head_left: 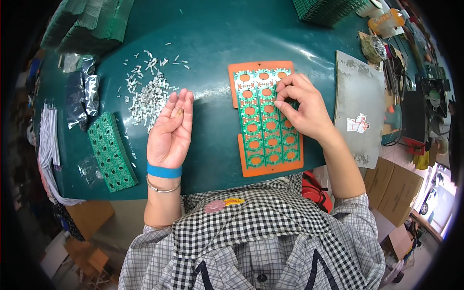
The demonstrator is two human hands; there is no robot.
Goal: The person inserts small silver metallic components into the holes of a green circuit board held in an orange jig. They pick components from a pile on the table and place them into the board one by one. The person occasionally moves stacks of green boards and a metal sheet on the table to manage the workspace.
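My right hand [303, 104] is over the right column of a green circuit board panel [261, 116]. Its thumb and index finger are pinched together close to the board; whatever lies between them is too small to make out. The panel, with rows of large holes, rests on an orange tray [240, 155]. My left hand [170, 128] is palm up beside a heap of small white parts [149, 99], its fingers stretched and its thumb folded across the palm. A small brownish spot shows near its fingers. A blue strap [164, 170] circles the left wrist.
Another stack of green panels [112, 152] lies at the left, near silver-dark bags [83, 96] and a bundle of white wires [49, 137]. Stacked boards stand at the far left [89, 24] and far right [328, 9]. A grey sheet [358, 106] lies to the right.
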